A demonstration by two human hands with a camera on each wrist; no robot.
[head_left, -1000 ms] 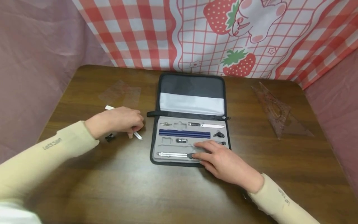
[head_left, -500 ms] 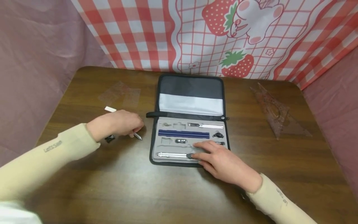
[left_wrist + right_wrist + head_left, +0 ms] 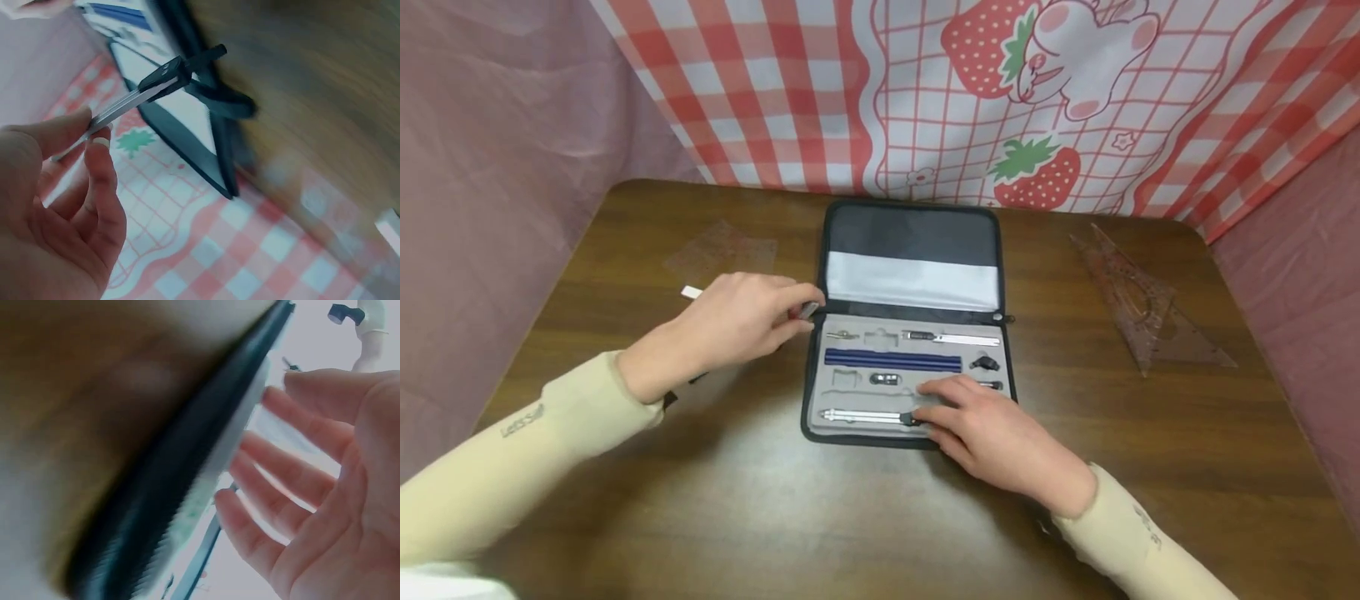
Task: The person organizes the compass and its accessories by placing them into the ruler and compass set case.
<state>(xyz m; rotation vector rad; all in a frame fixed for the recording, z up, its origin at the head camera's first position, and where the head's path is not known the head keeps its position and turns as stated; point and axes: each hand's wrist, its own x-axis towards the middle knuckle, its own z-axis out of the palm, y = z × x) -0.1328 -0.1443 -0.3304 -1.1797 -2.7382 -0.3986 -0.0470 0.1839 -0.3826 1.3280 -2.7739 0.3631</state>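
Between thumb and fingers, my left hand (image 3: 737,321) pinches a drawing compass (image 3: 134,103) with silver legs and a black head, raised at the left edge of the zip case. In the head view the fingers hide most of it. The black zip case (image 3: 913,225) lies unfolded, its grey tray facing up. My right hand (image 3: 1000,433) rests with extended fingers on the tray's lower right, fingertips at the black head of a second compass (image 3: 865,416). Other fittings in the tray include a blue bar (image 3: 892,360) and a silver-legged tool (image 3: 966,339).
Clear triangular rulers (image 3: 1138,308) lie on the right of the wooden table (image 3: 880,517). Thin clear templates (image 3: 722,250) are at the back left. A white strip (image 3: 691,292) and a small black piece (image 3: 670,399) lie about the left hand. A checked cloth (image 3: 775,100) hangs behind.
My left hand has picked the compass up from the table on the left and moved right and back, toward the case's edge. The right hand has stayed almost still.
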